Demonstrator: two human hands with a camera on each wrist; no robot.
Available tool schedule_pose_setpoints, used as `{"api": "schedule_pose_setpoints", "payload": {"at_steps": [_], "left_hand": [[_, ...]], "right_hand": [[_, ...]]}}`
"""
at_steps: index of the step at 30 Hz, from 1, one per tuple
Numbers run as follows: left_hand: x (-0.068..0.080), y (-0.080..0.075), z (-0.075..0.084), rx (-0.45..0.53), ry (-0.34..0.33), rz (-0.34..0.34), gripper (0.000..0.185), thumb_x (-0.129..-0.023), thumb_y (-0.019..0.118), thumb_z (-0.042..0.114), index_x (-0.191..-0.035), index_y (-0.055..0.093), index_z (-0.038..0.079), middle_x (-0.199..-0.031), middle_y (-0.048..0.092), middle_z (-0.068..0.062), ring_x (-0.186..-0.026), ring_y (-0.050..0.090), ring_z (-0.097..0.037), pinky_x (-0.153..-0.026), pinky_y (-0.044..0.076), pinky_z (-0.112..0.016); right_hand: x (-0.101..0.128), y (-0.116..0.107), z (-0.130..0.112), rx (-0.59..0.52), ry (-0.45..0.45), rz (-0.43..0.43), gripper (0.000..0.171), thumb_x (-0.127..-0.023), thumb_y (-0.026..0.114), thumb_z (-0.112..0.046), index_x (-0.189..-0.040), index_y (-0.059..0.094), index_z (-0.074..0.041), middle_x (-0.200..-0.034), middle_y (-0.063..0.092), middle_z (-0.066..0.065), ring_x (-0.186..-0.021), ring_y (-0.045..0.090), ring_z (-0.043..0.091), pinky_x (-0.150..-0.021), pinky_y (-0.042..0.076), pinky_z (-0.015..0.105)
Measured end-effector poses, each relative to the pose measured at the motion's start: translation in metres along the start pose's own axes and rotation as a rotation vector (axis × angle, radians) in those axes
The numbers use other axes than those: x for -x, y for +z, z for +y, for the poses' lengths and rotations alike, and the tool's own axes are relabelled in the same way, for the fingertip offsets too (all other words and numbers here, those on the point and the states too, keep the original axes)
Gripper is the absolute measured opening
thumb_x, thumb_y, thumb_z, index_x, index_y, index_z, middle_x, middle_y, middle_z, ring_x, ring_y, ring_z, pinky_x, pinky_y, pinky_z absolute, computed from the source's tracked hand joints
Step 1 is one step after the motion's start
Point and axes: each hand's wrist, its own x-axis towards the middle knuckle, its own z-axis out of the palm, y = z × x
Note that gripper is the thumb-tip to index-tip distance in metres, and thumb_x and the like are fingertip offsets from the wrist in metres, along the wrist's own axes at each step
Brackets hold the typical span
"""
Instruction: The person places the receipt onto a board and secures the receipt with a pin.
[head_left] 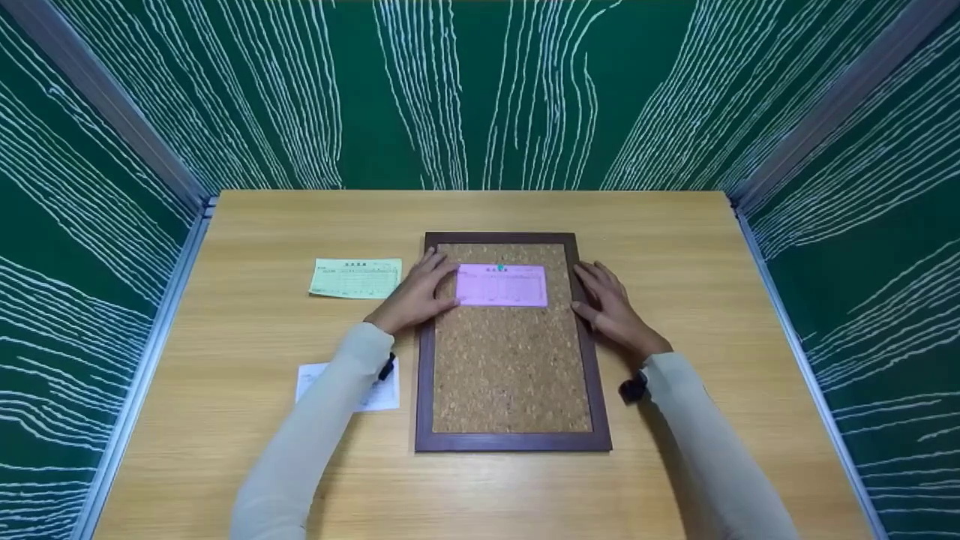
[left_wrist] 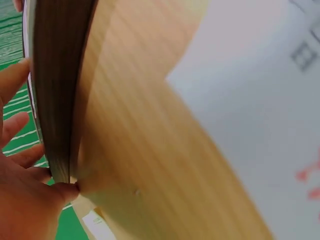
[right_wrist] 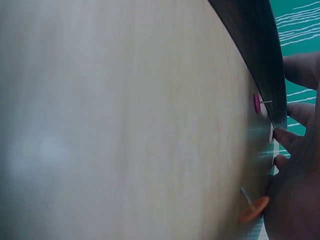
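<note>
The left sleeve (head_left: 311, 431) partly hides white paper (head_left: 385, 395) beside the corkboard (head_left: 510, 367).

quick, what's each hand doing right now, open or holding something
Left hand: open, resting on the left edge of the corkboard, holding nothing.
Right hand: open, touching the board's right edge, holding nothing.

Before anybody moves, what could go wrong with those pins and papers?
The right hand might get pricked: an orange thumbtack lies close by with its point showing. The pink slip could swing crooked if bumped, since I see just one green pin, at its top. And the left sleeve, passing over the white paper, might drag it.
</note>
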Motion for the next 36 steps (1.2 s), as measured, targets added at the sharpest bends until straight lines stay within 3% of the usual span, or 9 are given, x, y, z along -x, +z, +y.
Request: {"api": "schedule_pose_setpoints", "payload": {"at_steps": [10,21,31,36], "left_hand": [[0.012,-0.016,0.001,0.039,0.017,0.047,0.061,-0.107,0.074,0.026,-0.163,0.054,0.013,-0.177,0.036,-0.015,-0.165,0.031,-0.035,-0.134,0.028,-0.053],[0.026,-0.019,-0.002,0.029,-0.003,0.046,0.061,-0.108,0.073,0.025,-0.164,0.053,0.012,-0.176,0.038,-0.014,-0.164,0.032,-0.036,-0.134,0.027,-0.055],[0.042,-0.027,-0.005,0.053,0.034,0.104,0.062,-0.106,0.077,0.024,-0.161,0.055,0.009,-0.168,0.046,-0.016,-0.158,0.041,-0.035,-0.131,0.034,-0.054],[0.053,-0.031,-0.007,0.054,0.011,0.103,0.063,-0.106,0.077,0.026,-0.163,0.053,0.01,-0.168,0.047,-0.013,-0.159,0.04,-0.034,-0.132,0.033,-0.054]], "right_hand": [[0.0,0.0,-0.001,-0.003,0.026,-0.001,0.074,-0.11,0.063,-0.023,-0.174,0.03,-0.007,-0.181,0.022,0.019,-0.169,0.001,0.044,-0.133,-0.002,0.069],[-0.001,0.001,0.001,-0.004,0.003,0.002,0.074,-0.109,0.064,-0.022,-0.173,0.031,-0.006,-0.181,0.023,0.019,-0.169,0.003,0.044,-0.132,-0.001,0.07],[0.0,0.001,0.0,-0.01,-0.004,-0.003,0.073,-0.111,0.064,-0.022,-0.174,0.03,-0.006,-0.181,0.023,0.019,-0.169,0.002,0.043,-0.133,-0.001,0.068],[-0.001,0.0,-0.001,0.002,-0.012,-0.002,0.073,-0.11,0.064,-0.021,-0.173,0.031,-0.005,-0.18,0.025,0.02,-0.169,0.003,0.043,-0.133,0.0,0.067]]}}
